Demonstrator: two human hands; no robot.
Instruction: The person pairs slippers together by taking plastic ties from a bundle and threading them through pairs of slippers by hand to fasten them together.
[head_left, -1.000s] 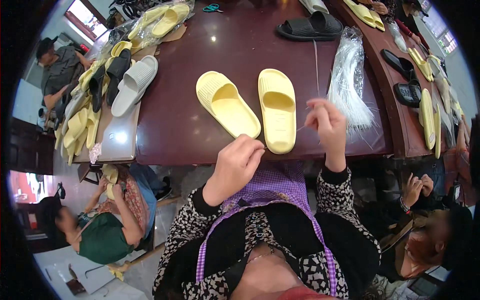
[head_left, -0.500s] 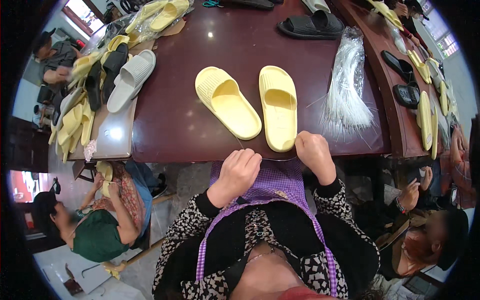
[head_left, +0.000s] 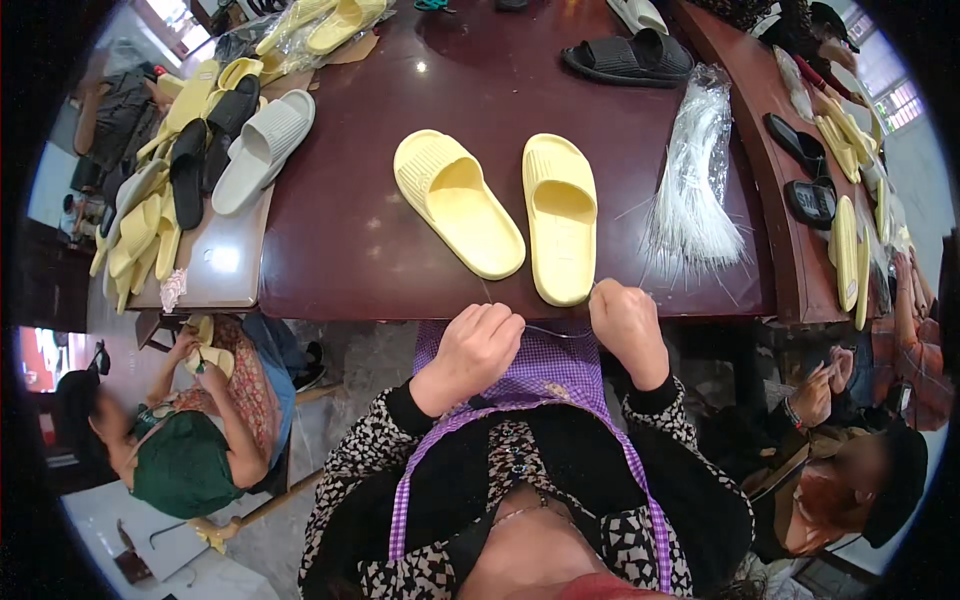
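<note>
A thin, pale plastic strand (head_left: 560,333) bows between my two hands, just off the table's front edge. My left hand (head_left: 468,350) is closed in a pinch around one end of it. At the other end, the fingers of my right hand (head_left: 630,328) are pinched together too. Beyond them on the table lie two yellow slide slippers: the left slipper (head_left: 485,240) is slanted, while the right slipper (head_left: 563,245) points nearly straight away from me, its heel close to my right hand. To the right lies a bundle of similar white strands (head_left: 695,220), partly in clear wrapping.
The dark red table (head_left: 350,230) has black slippers (head_left: 625,62) at its far right. A pile of yellow, black and grey slippers (head_left: 150,215) covers the left side table. More slippers (head_left: 845,250) lie on the right-hand table. Other people sit at both sides.
The strand between my hands now sags in a more visible curve. My hands have barely moved; the slippers keep their places, with the whole view shifted slightly.
</note>
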